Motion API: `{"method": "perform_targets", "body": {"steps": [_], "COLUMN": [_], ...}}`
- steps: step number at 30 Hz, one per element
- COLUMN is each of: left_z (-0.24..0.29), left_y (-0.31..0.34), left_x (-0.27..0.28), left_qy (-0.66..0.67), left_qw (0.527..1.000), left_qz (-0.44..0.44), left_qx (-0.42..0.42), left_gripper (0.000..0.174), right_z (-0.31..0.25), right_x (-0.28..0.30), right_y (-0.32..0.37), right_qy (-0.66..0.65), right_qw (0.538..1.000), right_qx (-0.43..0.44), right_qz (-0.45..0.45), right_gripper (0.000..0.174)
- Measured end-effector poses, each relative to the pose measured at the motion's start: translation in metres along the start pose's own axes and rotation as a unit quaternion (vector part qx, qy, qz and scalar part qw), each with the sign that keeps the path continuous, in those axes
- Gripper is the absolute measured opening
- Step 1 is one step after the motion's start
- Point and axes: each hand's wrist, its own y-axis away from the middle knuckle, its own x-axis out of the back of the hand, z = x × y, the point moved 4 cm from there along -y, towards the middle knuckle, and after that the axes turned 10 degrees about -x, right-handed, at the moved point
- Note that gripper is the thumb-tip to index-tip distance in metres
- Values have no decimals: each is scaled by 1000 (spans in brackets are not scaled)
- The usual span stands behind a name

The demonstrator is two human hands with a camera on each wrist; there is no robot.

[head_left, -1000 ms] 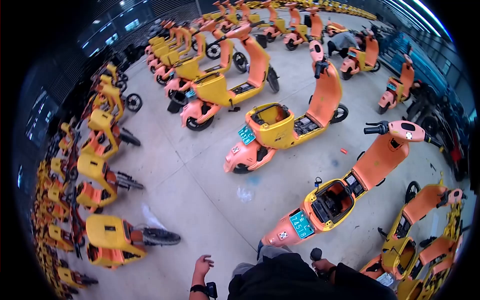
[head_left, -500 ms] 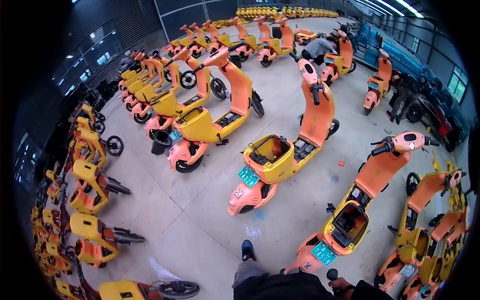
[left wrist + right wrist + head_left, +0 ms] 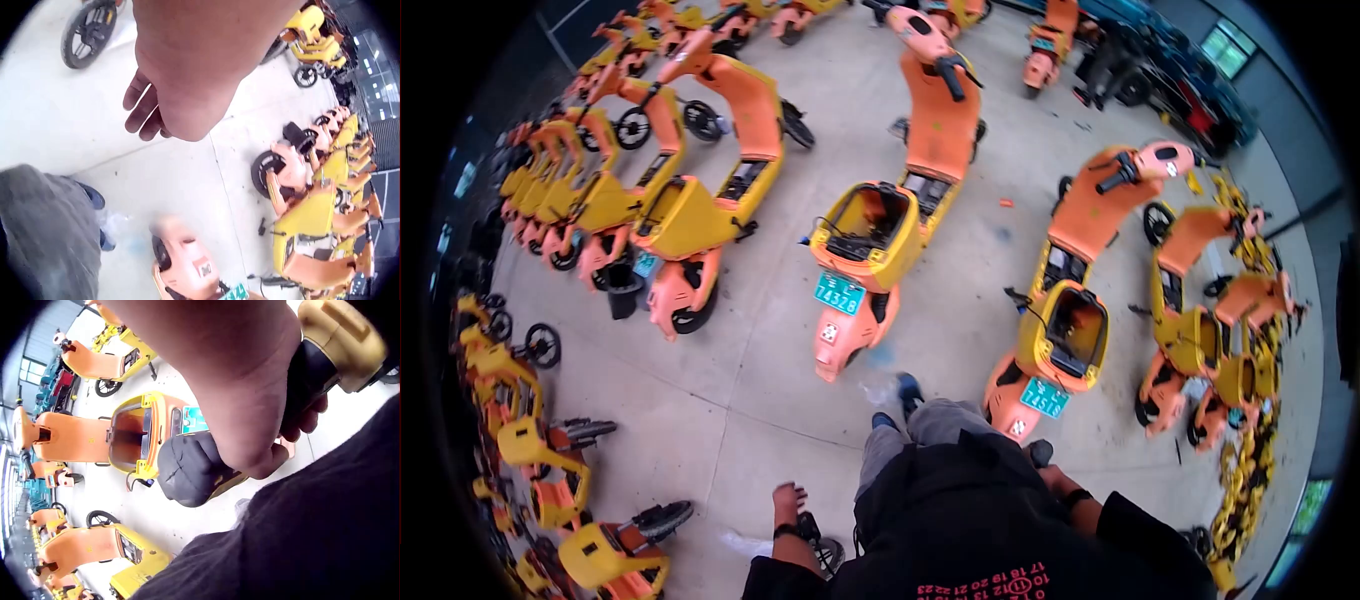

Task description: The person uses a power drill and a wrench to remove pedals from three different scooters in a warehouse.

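Scooters (image 3: 945, 125), near and far.
Near right, one scooter (image 3: 1090, 215) gapes open; by its tail, the right hand (image 3: 256, 419) grips a drill-like tool (image 3: 347, 347). The left hand (image 3: 789, 500) hangs open, empty. Carrying seems the step; the next move probably calls for steady aim.

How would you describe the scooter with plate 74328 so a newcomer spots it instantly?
In the head view, start at the wearer's black top and go up to the blue shoes. Just beyond them stands an orange-and-yellow scooter with an open rear box. Its teal plate reads 74328; the similar right-hand neighbour reads 74518.
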Motion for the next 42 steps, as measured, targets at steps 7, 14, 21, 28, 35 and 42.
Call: {"method": "perform_targets", "body": {"steps": [7,14,21,28,35,42], "left_z": [165,187,147,242,291,262], "left_y": [-18,7,-11,34,50,19], "left_x": [-137,-225,-205,-262,-280,-215], "left_qy": [-86,-158,-311,-266,-241,-262], "left_qw": [980,945,930,943,943,947], "left_qz": [-130,-260,-185,-197,-209,-186], "left_qx": [-126,-122,65,-45,-88,-10], "left_gripper": [37,39,31,38,37,39], "right_z": [-80,-116,-199,-210,-215,-225], "right_x": [49,121,214,235,235,226], "right_y": [91,49,1,-80,-115,-94], "right_qy": [-240,-357,-358,-377,-358,-331], "right_qw": [956,928,933,925,931,942], "right_qx": [-166,-100,12,24,-3,-43], "right_qz": [40,-41,-47,-34,-76,-21], "right_gripper": [41,10,12,20,29,29]}}
